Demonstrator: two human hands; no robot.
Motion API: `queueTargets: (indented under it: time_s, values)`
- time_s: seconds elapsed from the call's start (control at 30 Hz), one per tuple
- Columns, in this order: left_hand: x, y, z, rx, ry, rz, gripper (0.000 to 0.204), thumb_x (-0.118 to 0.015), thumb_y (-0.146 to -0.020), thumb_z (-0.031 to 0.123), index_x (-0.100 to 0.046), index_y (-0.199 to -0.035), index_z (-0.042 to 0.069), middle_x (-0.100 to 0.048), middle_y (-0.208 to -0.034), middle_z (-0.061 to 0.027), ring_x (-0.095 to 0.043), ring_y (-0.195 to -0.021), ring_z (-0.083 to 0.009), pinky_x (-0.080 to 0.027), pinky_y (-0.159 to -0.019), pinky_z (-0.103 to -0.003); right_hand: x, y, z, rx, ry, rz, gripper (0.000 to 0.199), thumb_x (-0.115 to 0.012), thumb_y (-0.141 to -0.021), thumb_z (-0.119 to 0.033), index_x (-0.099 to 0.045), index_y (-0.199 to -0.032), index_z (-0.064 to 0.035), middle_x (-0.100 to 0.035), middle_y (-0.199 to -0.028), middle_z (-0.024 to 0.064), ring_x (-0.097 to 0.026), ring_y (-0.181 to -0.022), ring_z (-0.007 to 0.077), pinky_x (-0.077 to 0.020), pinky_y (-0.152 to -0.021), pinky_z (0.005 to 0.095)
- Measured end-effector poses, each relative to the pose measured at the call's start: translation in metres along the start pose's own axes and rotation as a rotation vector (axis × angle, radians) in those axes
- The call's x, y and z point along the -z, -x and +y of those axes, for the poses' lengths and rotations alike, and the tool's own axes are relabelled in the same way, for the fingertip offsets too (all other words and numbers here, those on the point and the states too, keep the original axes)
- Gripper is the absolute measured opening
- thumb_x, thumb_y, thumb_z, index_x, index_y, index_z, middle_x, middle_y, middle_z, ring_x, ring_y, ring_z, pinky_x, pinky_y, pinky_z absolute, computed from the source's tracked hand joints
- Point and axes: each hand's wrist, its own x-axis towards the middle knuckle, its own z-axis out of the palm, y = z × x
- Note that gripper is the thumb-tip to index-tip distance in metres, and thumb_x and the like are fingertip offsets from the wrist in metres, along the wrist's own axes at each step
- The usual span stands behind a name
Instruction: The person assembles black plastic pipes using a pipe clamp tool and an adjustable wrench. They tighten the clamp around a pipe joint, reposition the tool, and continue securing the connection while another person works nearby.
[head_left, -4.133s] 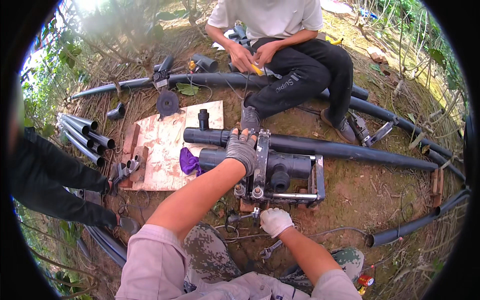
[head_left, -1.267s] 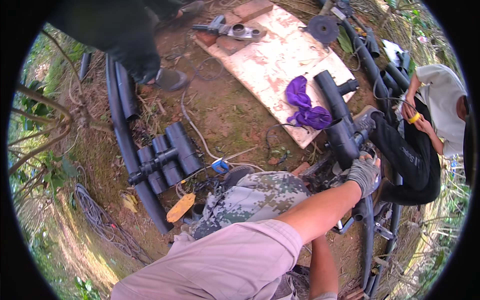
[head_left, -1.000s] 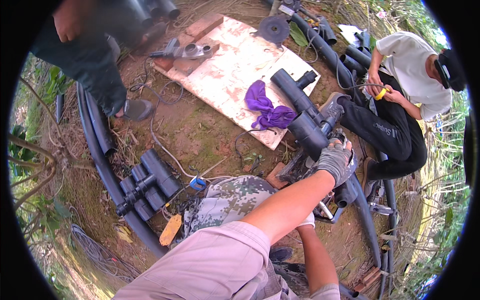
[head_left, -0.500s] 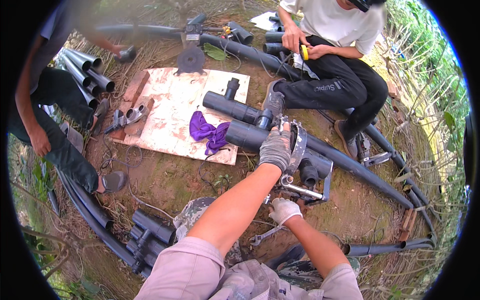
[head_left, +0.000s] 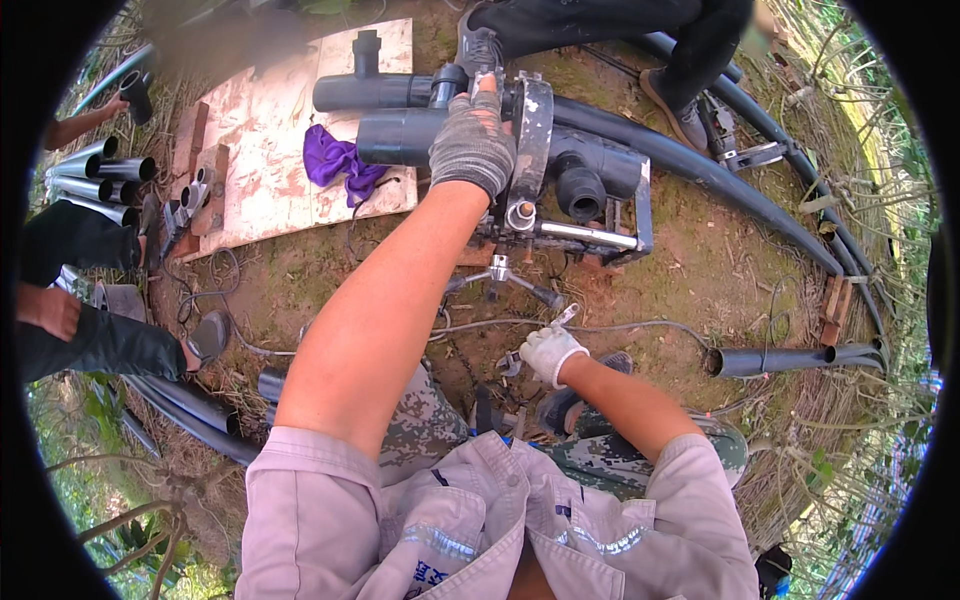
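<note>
Fingers (head_left: 536, 346) of the right hand (head_left: 553, 354) now wrap a wrench (head_left: 511, 363) seen loose earlier, bringing a tool near the clamp (head_left: 535, 135), where the left hand (head_left: 471, 150) covers a black pipe (head_left: 393, 137), grip unclear.

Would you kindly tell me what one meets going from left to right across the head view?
Stacked pipes, purple cloth, gloved left hand, gloved right hand, right-hand bricks.
</note>
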Motion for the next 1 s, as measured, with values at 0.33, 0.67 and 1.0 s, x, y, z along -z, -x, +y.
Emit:
queueTargets:
  time_s: [0.33, 0.67, 1.0]
  values:
    - [0.008, 0.008, 0.005, -0.003, -0.01, -0.046, 0.073, -0.063, -0.094, 0.025, -0.031, -0.158, 0.015, -0.044, -0.148, -0.0314, -0.061, -0.119, -0.0477, -0.049, -0.102, -0.051, -0.089, -0.03, 0.022, -0.038, 0.088, 0.07, 0.02, -0.06, -0.092, -0.019, -0.069, -0.108, -0.0135, -0.067, -0.116, 0.0106, -0.064, -0.115, 0.0303, -0.0456, -0.104, 0.0503]
    - [0.036, 0.008, 0.019, 0.051, -0.018, -0.226, 0.103, -0.081, -0.077, 0.032, -0.027, -0.16, 0.005, -0.043, -0.149, -0.0244, -0.05, -0.136, -0.0341, -0.044, -0.109, -0.043, -0.093, -0.05, 0.024, -0.116, 0.169, 0.081, 0.02, -0.057, -0.093, -0.021, -0.07, -0.107, -0.0146, -0.069, -0.111, 0.0086, -0.066, -0.111, 0.0289, -0.0467, -0.096, 0.0498]
    - [0.029, 0.014, 0.014, 0.106, 0.113, -0.114, 0.078, -0.061, -0.088, 0.036, -0.037, -0.155, 0.004, -0.051, -0.139, -0.024, -0.05, -0.132, -0.0364, -0.042, -0.101, -0.046, -0.155, -0.091, 0.032, 0.043, -0.028, 0.514, 0.038, -0.059, -0.096, -0.029, -0.07, -0.129, -0.0155, -0.066, -0.138, 0.0125, -0.06, -0.129, 0.0327, -0.0415, -0.11, 0.0507]
